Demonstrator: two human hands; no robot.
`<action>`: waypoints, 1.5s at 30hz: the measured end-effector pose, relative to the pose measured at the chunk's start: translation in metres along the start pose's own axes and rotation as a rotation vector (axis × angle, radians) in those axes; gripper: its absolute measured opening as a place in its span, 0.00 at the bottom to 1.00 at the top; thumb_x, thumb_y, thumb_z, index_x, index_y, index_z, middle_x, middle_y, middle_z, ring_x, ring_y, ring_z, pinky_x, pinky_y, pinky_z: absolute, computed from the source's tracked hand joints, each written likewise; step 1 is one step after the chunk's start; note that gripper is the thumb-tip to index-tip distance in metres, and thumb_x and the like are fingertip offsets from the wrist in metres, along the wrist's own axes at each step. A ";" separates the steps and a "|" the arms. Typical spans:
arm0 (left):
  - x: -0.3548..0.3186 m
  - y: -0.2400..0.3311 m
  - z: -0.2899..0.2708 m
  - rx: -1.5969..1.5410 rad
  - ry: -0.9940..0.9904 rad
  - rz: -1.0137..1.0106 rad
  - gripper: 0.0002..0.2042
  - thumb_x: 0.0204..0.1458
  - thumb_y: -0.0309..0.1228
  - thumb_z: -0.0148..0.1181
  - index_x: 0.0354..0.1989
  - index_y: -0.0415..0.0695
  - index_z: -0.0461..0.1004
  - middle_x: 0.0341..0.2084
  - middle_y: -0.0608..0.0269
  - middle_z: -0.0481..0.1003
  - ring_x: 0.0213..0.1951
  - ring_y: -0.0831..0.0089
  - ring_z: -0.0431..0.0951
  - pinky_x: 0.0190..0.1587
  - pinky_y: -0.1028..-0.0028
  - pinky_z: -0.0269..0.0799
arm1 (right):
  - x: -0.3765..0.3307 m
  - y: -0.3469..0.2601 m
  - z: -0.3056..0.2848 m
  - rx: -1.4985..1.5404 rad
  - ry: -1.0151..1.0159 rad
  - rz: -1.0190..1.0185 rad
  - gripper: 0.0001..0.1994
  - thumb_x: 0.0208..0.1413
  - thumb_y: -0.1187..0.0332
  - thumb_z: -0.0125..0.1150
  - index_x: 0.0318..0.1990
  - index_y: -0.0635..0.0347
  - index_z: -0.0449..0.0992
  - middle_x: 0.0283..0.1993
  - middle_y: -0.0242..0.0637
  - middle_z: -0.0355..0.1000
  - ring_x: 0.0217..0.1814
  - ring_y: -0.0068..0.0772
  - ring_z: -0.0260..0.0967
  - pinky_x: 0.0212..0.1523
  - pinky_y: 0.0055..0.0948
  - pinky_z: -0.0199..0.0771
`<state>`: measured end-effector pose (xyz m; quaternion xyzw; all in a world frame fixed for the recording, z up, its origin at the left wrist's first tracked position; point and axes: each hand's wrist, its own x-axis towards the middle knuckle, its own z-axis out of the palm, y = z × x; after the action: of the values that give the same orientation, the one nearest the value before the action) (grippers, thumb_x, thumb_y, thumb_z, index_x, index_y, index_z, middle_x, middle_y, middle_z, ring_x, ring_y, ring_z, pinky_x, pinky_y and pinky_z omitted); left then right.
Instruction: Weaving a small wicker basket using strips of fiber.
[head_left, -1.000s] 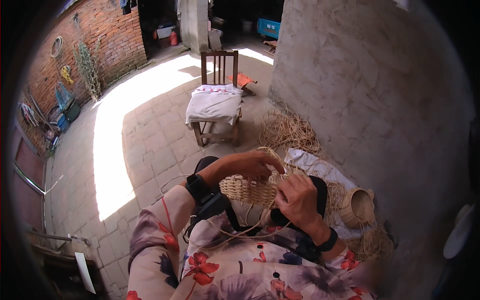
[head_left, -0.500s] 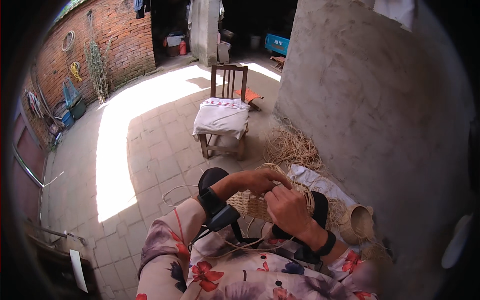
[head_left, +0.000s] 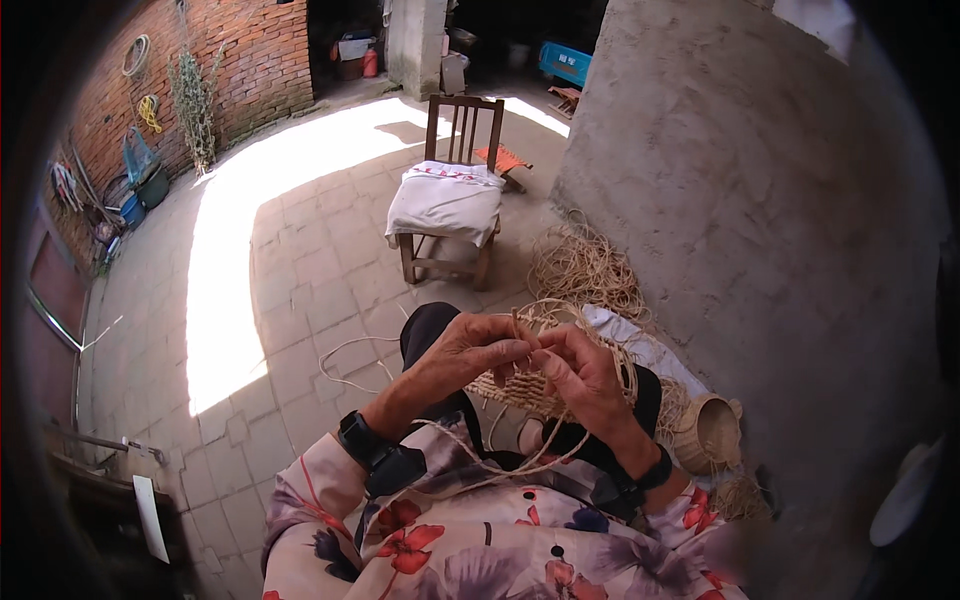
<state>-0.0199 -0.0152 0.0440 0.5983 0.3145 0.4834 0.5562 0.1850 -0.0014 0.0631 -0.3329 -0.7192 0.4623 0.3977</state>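
A woven straw basket (head_left: 519, 395), partly covered by my hands, rests on my lap with loose cord loops round its far rim. Above it my hands meet at the fingertips. My left hand (head_left: 488, 345) is closed in a pinch, and a short bit of straw cord (head_left: 516, 322) sticks up by its index finger. My right hand (head_left: 588, 378) pinches at the same spot; the grip point between the fingers is largely hidden. A long loose cord (head_left: 480, 462) loops across my lap, and another curve of it lies out to the left of my knee.
A heap of straw cord (head_left: 590, 272) lies by the grey wall (head_left: 740, 200), next to a white cloth (head_left: 645, 345). A small round woven basket (head_left: 708, 432) sits at my right. Ahead stands a wooden chair (head_left: 445, 208) with a white cloth on its seat, and an orange-topped folding stool (head_left: 508, 160) behind it.
My left hand has drawn back and turned, its wrist now lower and its fingers meeting the right hand's fingertips. My right hand has risen slightly off the basket. The view has tilted down a little.
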 end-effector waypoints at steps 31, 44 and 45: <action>0.052 -0.035 -0.009 0.801 -0.230 0.047 0.17 0.46 0.27 0.56 0.47 0.48 0.77 0.21 0.54 0.78 0.26 0.56 0.80 0.34 0.60 0.74 | -0.016 0.011 -0.021 -0.385 0.062 0.006 0.06 0.49 0.75 0.64 0.26 0.66 0.73 0.26 0.31 0.67 0.26 0.19 0.63 0.27 0.22 0.62; 0.066 -0.026 -0.027 0.517 -0.402 -0.232 0.23 0.49 0.29 0.55 0.57 0.49 0.74 0.26 0.58 0.79 0.22 0.72 0.77 0.26 0.72 0.73 | 0.006 0.024 -0.005 -0.732 0.010 -0.180 0.03 0.46 0.74 0.62 0.29 0.58 0.73 0.31 0.39 0.72 0.30 0.45 0.73 0.31 0.40 0.71; 0.068 -0.029 -0.029 0.582 -0.421 -0.147 0.22 0.49 0.30 0.55 0.56 0.49 0.75 0.26 0.57 0.79 0.22 0.71 0.77 0.26 0.71 0.73 | 0.006 0.024 -0.004 -0.730 0.007 -0.181 0.03 0.46 0.74 0.62 0.29 0.58 0.73 0.31 0.39 0.72 0.30 0.45 0.73 0.31 0.40 0.71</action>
<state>-0.0194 0.0624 0.0287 0.7938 0.3598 0.1985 0.4484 0.1885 0.0133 0.0436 -0.3893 -0.8619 0.1373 0.2945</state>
